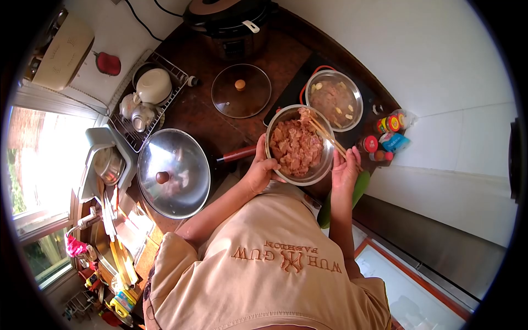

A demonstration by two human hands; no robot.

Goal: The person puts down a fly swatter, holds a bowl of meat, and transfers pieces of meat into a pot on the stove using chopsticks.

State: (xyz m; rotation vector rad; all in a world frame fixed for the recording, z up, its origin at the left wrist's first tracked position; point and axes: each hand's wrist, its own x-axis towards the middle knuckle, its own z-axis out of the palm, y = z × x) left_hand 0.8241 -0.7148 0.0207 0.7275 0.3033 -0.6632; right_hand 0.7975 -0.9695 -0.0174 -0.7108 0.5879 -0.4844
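Note:
My left hand [260, 170] grips the left rim of a metal bowl [315, 177] filled with pieces of raw meat [294, 147]. In my right hand [345, 171] is a pair of wooden chopsticks [324, 133], their tips at the meat near the bowl's far edge. Just beyond the bowl, a round metal pan [358, 104] on a black cooktop [300, 82] contains pale meat pieces and whitish slices in liquid. The chopstick tips are partly hidden among the meat.
A glass lid [231, 99] lies on the counter. To the left are a lidded wok [176, 192] and a dish rack [126, 135]. Several jars [388, 124] stand right of the cooktop. An electric cooker [234, 33] is at the back, and a green cucumber-like vegetable [360, 187] is by my right forearm.

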